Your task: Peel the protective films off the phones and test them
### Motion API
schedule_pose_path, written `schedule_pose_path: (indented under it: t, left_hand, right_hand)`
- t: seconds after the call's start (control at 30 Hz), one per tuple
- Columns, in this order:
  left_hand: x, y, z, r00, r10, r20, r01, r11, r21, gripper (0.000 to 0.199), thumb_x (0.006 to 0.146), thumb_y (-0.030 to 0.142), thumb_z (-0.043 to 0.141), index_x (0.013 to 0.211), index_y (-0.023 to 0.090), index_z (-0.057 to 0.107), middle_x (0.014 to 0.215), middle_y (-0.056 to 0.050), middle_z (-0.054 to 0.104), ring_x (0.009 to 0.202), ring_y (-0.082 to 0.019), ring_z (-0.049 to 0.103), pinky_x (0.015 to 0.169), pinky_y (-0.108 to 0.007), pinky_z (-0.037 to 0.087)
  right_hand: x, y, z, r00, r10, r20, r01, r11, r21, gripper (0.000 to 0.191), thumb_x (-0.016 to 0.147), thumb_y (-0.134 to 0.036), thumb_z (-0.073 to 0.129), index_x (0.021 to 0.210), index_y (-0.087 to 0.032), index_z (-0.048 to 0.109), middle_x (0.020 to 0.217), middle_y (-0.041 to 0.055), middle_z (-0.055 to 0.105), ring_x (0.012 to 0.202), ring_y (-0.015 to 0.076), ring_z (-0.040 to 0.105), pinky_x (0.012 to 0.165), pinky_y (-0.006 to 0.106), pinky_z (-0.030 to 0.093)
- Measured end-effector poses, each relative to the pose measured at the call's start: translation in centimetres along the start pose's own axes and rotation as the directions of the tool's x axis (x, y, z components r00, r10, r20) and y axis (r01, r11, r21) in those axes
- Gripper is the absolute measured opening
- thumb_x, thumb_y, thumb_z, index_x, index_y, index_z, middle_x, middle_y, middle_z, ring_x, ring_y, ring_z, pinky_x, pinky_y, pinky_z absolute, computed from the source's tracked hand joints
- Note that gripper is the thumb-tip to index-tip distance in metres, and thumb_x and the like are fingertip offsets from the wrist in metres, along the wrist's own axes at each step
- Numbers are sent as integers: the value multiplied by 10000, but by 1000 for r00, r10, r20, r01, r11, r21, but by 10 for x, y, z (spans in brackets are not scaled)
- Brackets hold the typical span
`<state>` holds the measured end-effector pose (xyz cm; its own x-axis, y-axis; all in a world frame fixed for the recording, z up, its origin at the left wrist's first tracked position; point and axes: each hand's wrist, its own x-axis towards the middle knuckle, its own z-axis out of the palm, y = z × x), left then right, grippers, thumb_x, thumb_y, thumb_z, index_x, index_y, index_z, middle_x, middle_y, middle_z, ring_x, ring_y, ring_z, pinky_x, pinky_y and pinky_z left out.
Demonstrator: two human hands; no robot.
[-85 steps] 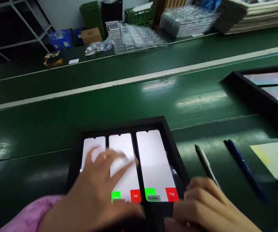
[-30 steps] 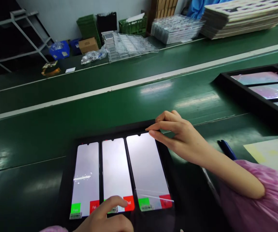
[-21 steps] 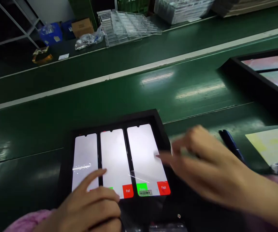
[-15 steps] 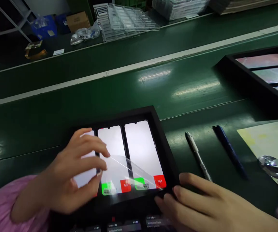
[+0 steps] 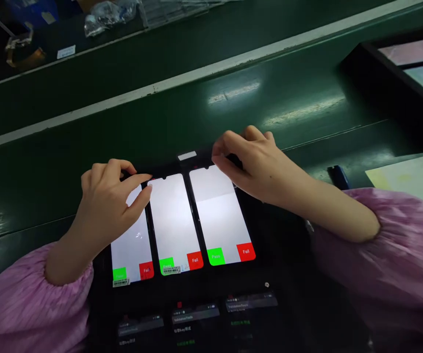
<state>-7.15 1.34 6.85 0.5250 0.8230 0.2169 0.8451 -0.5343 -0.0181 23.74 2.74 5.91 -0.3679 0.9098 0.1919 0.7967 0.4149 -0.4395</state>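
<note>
Three lit phones, the left one (image 5: 136,245), the middle one (image 5: 174,215) and the right one (image 5: 220,215), lie in a black tray. Thumb and index finger of my left hand (image 5: 110,198) come together by the middle phone's top left corner, at the edge of a clear film. My right hand (image 5: 253,164) pinches the film above the right phone's top and covers part of it. The film is barely visible; a small white label (image 5: 187,156) shows between the hands. Barcode stickers are on the left and middle phones, none on the right one.
Nearer me are dimmer phone screens (image 5: 195,314). A second black tray (image 5: 376,73) of phones stands at the far right. A dark blue pen (image 5: 338,176) and yellowish paper (image 5: 410,179) lie right. Clear plastic bags (image 5: 110,17) sit on the back shelf.
My right hand has moved up from the tray's lower right to the phones' top edge. My left hand has moved up slightly. The film no longer covers the right phone's lower part; the view has shifted.
</note>
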Motion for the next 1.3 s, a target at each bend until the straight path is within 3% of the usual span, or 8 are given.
schedule_pose_path:
  t: [0.3, 0.47, 0.63, 0.73, 0.87, 1.03, 1.17, 1.3]
  left_hand:
    - [4, 3, -1, 997, -7, -71, -4, 989, -147, 196, 1015, 311, 625, 1023, 278, 818, 1054, -86, 708, 1036, -336, 616, 882, -527, 457]
    - [1, 7, -6, 995, 8, -98, -28, 977, -209, 108, 984, 247, 675, 942, 272, 772, 996, -45, 747, 966, -296, 660, 895, -515, 468]
    - [-13, 15, -21, 994, 27, -104, -59, 948, -313, 95, 965, 181, 692, 976, 274, 704, 944, 9, 766, 940, -242, 693, 889, -445, 495]
    - [-20, 27, -30, 991, 131, -20, -129, 922, -366, 175, 967, 143, 646, 1077, 275, 681, 900, 28, 745, 868, -208, 681, 953, -448, 482]
    - [-15, 54, -30, 921, 371, 115, -344, 917, -202, 499, 971, 50, 483, 1382, 291, 633, 903, 10, 708, 862, -221, 657, 1071, -586, 342]
    - [-7, 78, -19, 885, 449, 124, -448, 893, -39, 532, 924, -8, 480, 1350, 225, 695, 849, -15, 685, 826, -220, 613, 1003, -568, 307]
    - [-20, 80, -25, 870, 470, 148, -449, 880, -156, 452, 980, 56, 464, 1323, 215, 710, 869, -18, 691, 842, -223, 610, 963, -543, 330]
    - [-51, 82, -42, 829, 551, 93, -473, 781, -407, 415, 1004, 47, 474, 1296, 209, 721, 802, 30, 659, 730, -153, 592, 985, -468, 453]
  right_hand:
    - [-8, -9, -11, 987, 108, -121, -70, 957, 281, 71, 1053, -252, 517, 988, -263, 490, 827, 1, 715, 822, 218, 648, 865, 476, 529]
    - [-10, -7, -9, 981, 92, -172, -32, 944, 327, 68, 1055, -267, 537, 996, -265, 504, 883, 6, 739, 777, 203, 672, 836, 472, 557]
    - [-12, -5, -3, 983, 104, -154, -53, 950, 309, 66, 1057, -263, 524, 997, -268, 497, 900, 1, 738, 897, 241, 690, 889, 503, 549]
    - [-10, -6, -2, 988, 128, -89, -100, 959, 266, 58, 1050, -237, 514, 999, -261, 501, 916, 24, 734, 950, 248, 682, 917, 488, 532]
    - [-8, -9, -4, 984, 176, -40, -165, 968, 189, 54, 1051, -229, 505, 1006, -258, 498, 910, 42, 736, 1006, 259, 681, 942, 477, 508]
    - [-7, -11, -3, 979, 203, -20, -197, 966, 166, 53, 1050, -212, 497, 1013, -250, 496, 938, 55, 737, 1051, 271, 672, 954, 470, 495]
    - [-5, -7, 1, 982, 188, -30, -181, 972, 151, 34, 1039, -208, 513, 1026, -236, 527, 929, 49, 735, 1033, 271, 660, 952, 477, 490]
    - [-18, 0, -2, 982, 90, -166, -66, 987, 145, 62, 1040, -271, 526, 1020, -239, 576, 951, 60, 717, 948, 280, 655, 839, 483, 519]
